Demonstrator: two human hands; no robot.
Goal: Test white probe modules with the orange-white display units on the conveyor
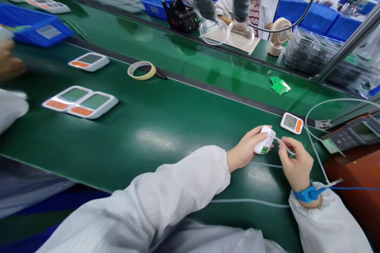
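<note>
Left hand [245, 151] wrapped round a small white device [265, 140], fingers curled over its top and far side, underside of the casing hidden by the palm; a green patch showing at its lower end. Right hand [295, 164] just beside it, thumb and forefinger pinched shut on a thin clear tube [283, 145] running into the device's end; exact joint too small to make out. Blue wrist strap [308, 193] on that wrist, its cord trailing off the right edge. Device held low over the green belt [166, 126], near the belt's right end, close to a white monitor with an orange button [292, 122] lying face up. Grey meter [354, 132] on the brown bench, cut off by the frame. Further left, well apart: a pair of white units [80, 102], another single unit [89, 61], a roll of tape [141, 70]. Wide bare belt between those and the hands. Blurred hand and sleeve [8, 83] at the left edge, hard to read. Green boards [279, 85] across the dividing strip.
</note>
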